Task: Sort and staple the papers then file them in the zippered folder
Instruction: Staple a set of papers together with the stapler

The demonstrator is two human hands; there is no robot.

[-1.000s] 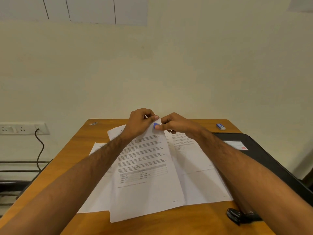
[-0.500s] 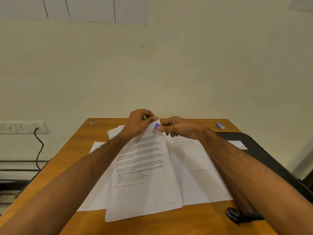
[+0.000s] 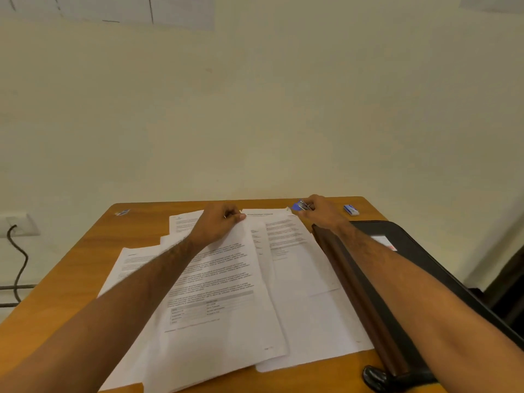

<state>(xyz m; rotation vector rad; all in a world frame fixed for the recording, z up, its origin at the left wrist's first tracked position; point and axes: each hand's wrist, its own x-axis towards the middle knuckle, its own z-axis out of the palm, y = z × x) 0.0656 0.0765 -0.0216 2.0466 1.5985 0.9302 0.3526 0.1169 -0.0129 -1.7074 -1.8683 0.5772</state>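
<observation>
Two hands — papers, stapler.

— Can you read any of those sheets?

— No, the print is too small and soft. The left hand covers the top of the front sheet, and the lower pages are buried under it.

— And the blue stapler by the counter's far edge?

— Mostly swallowed by the right hand; only a tip shows.

— The black folder?

— The right forearm crosses it, and it runs off the right edge. Its label is a blur. The small thing at the far left corner is too tiny to name.
</observation>
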